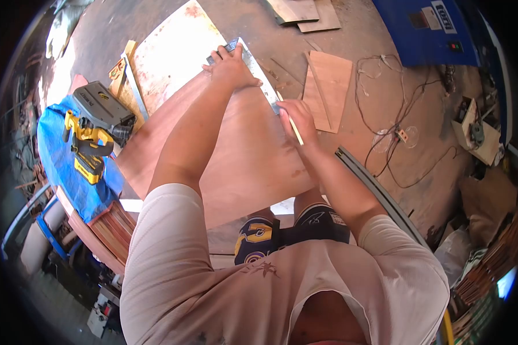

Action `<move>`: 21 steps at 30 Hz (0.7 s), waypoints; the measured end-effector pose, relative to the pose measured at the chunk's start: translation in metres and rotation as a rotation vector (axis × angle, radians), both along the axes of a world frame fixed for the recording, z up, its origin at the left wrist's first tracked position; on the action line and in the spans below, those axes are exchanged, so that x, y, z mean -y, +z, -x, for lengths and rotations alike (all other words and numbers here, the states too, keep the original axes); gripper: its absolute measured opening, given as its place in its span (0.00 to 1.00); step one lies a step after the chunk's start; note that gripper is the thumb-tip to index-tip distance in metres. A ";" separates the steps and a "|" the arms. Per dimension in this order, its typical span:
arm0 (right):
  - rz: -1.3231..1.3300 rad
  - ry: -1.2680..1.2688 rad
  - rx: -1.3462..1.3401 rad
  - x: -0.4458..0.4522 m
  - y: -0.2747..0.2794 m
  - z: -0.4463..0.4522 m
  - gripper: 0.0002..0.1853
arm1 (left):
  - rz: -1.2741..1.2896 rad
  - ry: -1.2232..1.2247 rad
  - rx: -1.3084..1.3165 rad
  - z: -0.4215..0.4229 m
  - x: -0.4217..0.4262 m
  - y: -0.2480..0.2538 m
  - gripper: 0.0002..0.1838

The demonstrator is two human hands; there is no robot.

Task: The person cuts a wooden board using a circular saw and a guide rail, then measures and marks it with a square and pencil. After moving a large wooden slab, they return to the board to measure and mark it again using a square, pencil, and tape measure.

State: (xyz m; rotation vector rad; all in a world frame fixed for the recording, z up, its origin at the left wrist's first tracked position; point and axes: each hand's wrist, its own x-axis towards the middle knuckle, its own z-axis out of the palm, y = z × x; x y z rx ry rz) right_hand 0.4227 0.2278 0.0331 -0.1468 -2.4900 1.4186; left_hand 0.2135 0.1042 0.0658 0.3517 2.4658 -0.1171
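Observation:
A large reddish-brown plywood sheet [230, 155] lies in front of me. Across its far right corner rests a metal square [252, 60], its blade along the sheet's right side. My left hand [233, 69] holds the square down, fingers spread and hooked over its short arm, thumb by the blade. In my right hand [298, 119] is a pale pencil [296, 131], slanted beside the near end of the blade. The fingers are closed round it. Its tip is too small to make out against the wood.
A yellow-and-black cordless power tool [92, 141] sits on blue tarp [57, 146] at left. Beyond the sheet is a stained white board [175, 52]. Right are plywood offcuts [328, 86], tangled cables [394, 129], a long metal rail [380, 192] and a blue machine [426, 34].

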 end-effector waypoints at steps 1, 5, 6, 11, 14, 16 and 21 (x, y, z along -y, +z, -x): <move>0.023 -0.004 -0.004 -0.003 -0.007 0.012 0.10 | 0.006 0.015 -0.006 0.002 0.000 -0.001 0.67; 0.186 -0.172 0.380 0.006 -0.053 0.043 0.11 | -0.021 0.005 -0.041 -0.001 0.002 -0.003 0.66; 0.370 -0.079 0.511 0.002 -0.057 0.047 0.13 | -0.034 -0.009 -0.064 -0.001 0.004 -0.005 0.65; 0.459 -0.046 0.463 0.002 -0.039 0.057 0.12 | -0.453 0.064 -0.310 0.017 0.049 -0.026 0.55; 0.471 0.041 0.398 0.015 -0.002 0.052 0.11 | -0.769 0.233 -0.486 0.017 0.086 -0.019 0.43; 0.419 0.161 0.365 0.035 0.016 0.028 0.11 | -0.783 0.382 -0.584 -0.010 0.119 -0.005 0.33; 0.176 0.375 0.207 0.079 0.026 -0.039 0.10 | -0.568 0.570 -0.536 -0.175 0.242 -0.025 0.19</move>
